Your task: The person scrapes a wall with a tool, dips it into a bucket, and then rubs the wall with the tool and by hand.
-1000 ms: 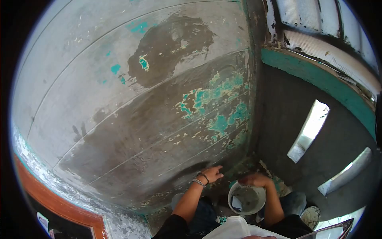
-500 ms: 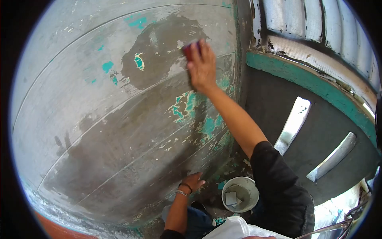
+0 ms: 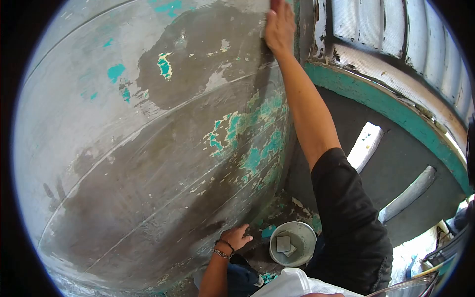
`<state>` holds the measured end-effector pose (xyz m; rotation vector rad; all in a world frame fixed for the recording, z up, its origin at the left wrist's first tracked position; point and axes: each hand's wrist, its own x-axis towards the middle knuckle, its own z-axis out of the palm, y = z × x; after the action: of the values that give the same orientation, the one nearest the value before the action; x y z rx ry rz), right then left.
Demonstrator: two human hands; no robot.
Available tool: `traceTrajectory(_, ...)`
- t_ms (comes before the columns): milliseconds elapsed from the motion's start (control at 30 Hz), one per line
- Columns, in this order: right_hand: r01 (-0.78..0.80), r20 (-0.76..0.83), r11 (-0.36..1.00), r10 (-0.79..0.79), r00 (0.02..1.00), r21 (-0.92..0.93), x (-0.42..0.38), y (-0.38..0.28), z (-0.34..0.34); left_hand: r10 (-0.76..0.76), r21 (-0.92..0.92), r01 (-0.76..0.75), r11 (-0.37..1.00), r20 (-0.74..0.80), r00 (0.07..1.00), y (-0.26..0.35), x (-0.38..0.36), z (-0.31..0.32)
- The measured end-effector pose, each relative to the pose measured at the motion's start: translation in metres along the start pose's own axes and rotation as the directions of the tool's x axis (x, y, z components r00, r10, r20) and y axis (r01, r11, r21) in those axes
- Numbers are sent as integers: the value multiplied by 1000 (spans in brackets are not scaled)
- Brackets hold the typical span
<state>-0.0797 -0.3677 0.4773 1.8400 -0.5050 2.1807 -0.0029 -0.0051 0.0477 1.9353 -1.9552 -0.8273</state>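
Note:
My right hand (image 3: 281, 32) is raised to the top of the grey wall (image 3: 123, 198), near its corner. Its fingers are closed over a small dark red block (image 3: 275, 5), mostly cut off by the view's upper edge; I cannot make out its exact kind. The wall carries a large dark damp area, with turquoise paint patches (image 3: 253, 157) showing through. Low down, my left hand (image 3: 236, 238) hangs by my knee with fingers loosely stretched and nothing visible in them. A chain bracelet (image 3: 220, 253) and a dark band circle that wrist.
A pale bucket (image 3: 310, 242) with square pieces (image 3: 283, 244) inside stands on the floor between wall and legs. Paint flakes lie around it. To the right are a dark panel with white slats (image 3: 366, 143), a turquoise ledge (image 3: 391, 101) and a louvred window (image 3: 368, 22).
My right hand has moved up and to the right along the wall with the red block. My left hand stays low near the knee. The view has shifted slightly.

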Motion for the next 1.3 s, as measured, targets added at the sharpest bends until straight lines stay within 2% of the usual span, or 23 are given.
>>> traceTrajectory(67, -209, 45, 971, 216, 975, -118, -39, 17, -10, -8, -12, 8, 1000, 0, 1000, 3, -1, -9)
traceTrajectory(200, -210, 204, 973, 225, 953, -94, -176, 30, -53, -25, 74, 24, 997, 17, 1000, 17, 2, -13)
traceTrajectory(300, -261, 270, 959, 281, 921, -111, -211, 26, -66, -35, 94, 29, 995, 66, 997, 21, 5, -7)
traceTrajectory(367, -196, 150, 979, 202, 968, -59, -170, 24, -50, -42, 97, 32, 995, 103, 994, 23, 7, -1)
traceTrajectory(433, -18, 40, 999, 20, 999, -43, -88, 25, -28, -13, 72, 10, 997, 52, 999, 21, 14, 2)
traceTrajectory(500, 96, -17, 995, -96, 995, 18, -7, 18, -13, -17, 68, 14, 998, 43, 999, 25, 17, -1)
traceTrajectory(567, -32, 71, 999, 32, 997, -3, 31, 21, -5, -26, 56, 23, 998, 45, 999, 25, 16, 0)
traceTrajectory(600, -37, 76, 999, 37, 996, -7, 18, 26, -8, -19, 48, 17, 999, 46, 999, 23, 16, 0)
traceTrajectory(667, 60, 25, 989, -64, 998, 138, -26, 31, -24, -3, 42, 1, 999, 43, 999, 24, 20, -3)
traceTrajectory(767, 23, 91, 999, -26, 995, 37, -138, 54, -45, -38, 89, 31, 996, 78, 996, 31, 16, -1)
traceTrajectory(833, -72, 140, 997, 71, 988, 3, -162, 41, -53, 19, 82, -29, 996, 115, 993, 32, 17, 6)
traceTrajectory(867, -24, 60, 999, 27, 998, -41, -136, 52, -36, 16, 79, -25, 997, 119, 993, 32, 17, 8)
traceTrajectory(933, -9, 49, 999, 7, 999, 51, -44, 42, -21, 37, 17, -40, 999, 126, 991, 31, 23, 11)
traceTrajectory(1000, -121, 71, 979, 135, 988, -166, 30, 40, -2, 26, 17, -28, 999, 126, 992, 30, 29, 8)
traceTrajectory(1033, -130, 78, 977, 145, 986, -170, 21, 44, -1, 21, 12, -23, 1000, 115, 993, 32, 31, 7)
traceTrajectory(1100, -29, -3, 999, 29, 1000, -45, 0, 43, -4, -8, 22, 5, 1000, 121, 993, 38, 29, 1)
traceTrajectory(1133, -87, 210, 996, 88, 974, -14, -28, 37, -30, -39, 35, 35, 999, 128, 991, 41, 27, -2)
traceTrajectory(1167, 62, 12, 998, -62, 998, 0, -72, 39, -32, -48, 28, 45, 999, 144, 988, 37, 26, 2)
traceTrajectory(1233, -5, 189, 999, 12, 982, -37, -178, 42, -68, 75, 38, -78, 996, 67, 995, 29, 28, 10)
traceTrajectory(1300, -179, 376, 983, 179, 909, -37, -271, 36, -110, 41, 38, -45, 998, 108, 993, 42, 29, 1)
